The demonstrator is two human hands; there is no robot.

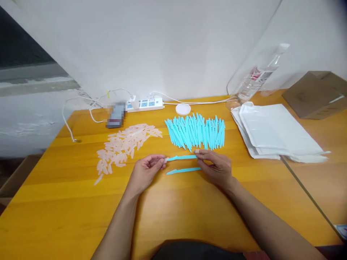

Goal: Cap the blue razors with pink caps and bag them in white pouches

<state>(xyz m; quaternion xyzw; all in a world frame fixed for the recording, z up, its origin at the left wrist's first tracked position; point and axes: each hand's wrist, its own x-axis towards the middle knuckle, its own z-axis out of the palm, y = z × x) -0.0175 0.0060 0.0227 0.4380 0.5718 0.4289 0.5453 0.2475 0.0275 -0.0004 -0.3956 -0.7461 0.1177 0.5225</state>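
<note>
The yellow wooden tabletop (67, 202) fills the view, backed by a white wall. At two o'clock lies a stack of white pouches (273, 133), with a brown cardboard box (317, 95) beyond it and a clear plastic bottle (257, 77) leaning at one o'clock. At twelve o'clock a white power strip (145, 104) lies against the wall with a small white round lid (183, 109) just beside it.

Just right of centre a dense row of turquoise plastic handles (195, 131) fans out; at ten o'clock a loose pile of translucent pale caps (124, 144) is spread over the wood.

The right hand (217, 166) pinches one end of a single turquoise piece (182, 157) between thumb and forefinger, the other fingers loosely curled. The left hand (146, 169) has its fingers closed lightly at the opposite tip, on what looks like a pale cap (166, 159); how far it is seated I cannot tell. This piece is held just above the tabletop, between the two hands, directly in front of the row. A second turquoise piece (183, 170) lies flat just below it, touching neither hand clearly.

The risk, as I judge it: the cap is small and slick, so a skewed push could pop it out of the left fingertips or bend the thin tip. The right wrist also sits near the turquoise row and could scatter it.
</note>
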